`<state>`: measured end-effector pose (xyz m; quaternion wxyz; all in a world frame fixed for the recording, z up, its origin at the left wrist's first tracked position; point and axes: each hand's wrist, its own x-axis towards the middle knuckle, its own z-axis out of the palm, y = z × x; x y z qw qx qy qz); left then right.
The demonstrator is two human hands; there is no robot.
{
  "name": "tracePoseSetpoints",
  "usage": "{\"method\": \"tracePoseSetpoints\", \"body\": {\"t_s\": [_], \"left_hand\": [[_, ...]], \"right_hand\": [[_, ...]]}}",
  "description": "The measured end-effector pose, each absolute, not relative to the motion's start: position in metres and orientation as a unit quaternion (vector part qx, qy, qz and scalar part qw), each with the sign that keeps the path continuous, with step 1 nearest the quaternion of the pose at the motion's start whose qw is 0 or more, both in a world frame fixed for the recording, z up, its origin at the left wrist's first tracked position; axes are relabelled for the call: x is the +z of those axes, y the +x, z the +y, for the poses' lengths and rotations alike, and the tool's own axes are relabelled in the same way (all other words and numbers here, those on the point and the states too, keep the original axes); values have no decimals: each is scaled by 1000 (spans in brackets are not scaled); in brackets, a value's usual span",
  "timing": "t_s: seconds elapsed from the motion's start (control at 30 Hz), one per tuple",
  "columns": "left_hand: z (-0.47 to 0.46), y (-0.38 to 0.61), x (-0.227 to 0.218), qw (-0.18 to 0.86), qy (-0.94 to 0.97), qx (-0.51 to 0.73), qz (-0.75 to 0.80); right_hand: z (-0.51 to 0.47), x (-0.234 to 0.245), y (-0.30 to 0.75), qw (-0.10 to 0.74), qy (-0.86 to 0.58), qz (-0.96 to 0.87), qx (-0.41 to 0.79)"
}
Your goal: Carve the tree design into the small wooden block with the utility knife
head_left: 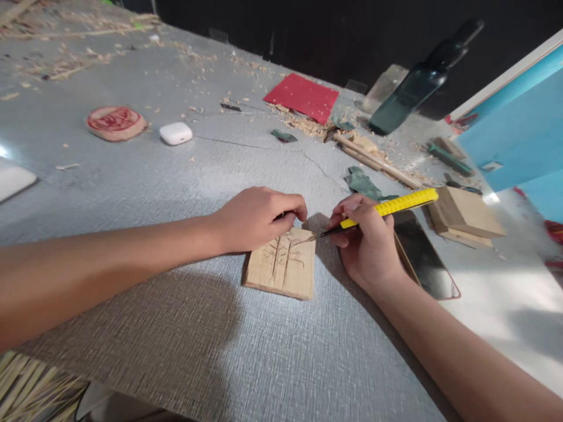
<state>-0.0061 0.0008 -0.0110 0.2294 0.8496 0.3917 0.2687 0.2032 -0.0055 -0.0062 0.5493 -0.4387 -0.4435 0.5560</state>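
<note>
A small pale wooden block (284,269) with a tree pattern drawn and cut into its top lies flat on the grey textured table (185,193). My left hand (257,217) rests curled on the block's far left corner, fingers pressed together, holding it down. My right hand (367,240) is closed around a yellow-handled craft knife (391,206). The knife's dark tip touches the block's upper right edge.
A phone (422,252) lies under my right wrist, with wooden blocks (461,214) beyond it. Farther back are a dark bottle (417,82), a red sheet (303,97), sticks, wood shavings, a white earbud case (176,133) and a round carved disc (115,122). A blue panel (519,129) stands at the right.
</note>
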Motion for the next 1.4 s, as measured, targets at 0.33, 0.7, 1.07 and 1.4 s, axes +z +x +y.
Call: {"method": "tracePoseSetpoints", "body": {"t_s": [0.33, 0.7, 1.07, 1.4], "left_hand": [[0, -6, -10, 233, 849, 267, 391], [0, -6, -10, 227, 851, 268, 390], [0, -7, -11, 228, 850, 266, 393], [1, -7, -11, 228, 851, 266, 391]], "right_hand": [[-8, -5, 204, 509, -427, -481, 572], [-6, -4, 204, 512, -450, -474, 557], [-4, -6, 205, 551, -447, -449, 543], [-5, -5, 203, 536, -452, -454, 550]]}}
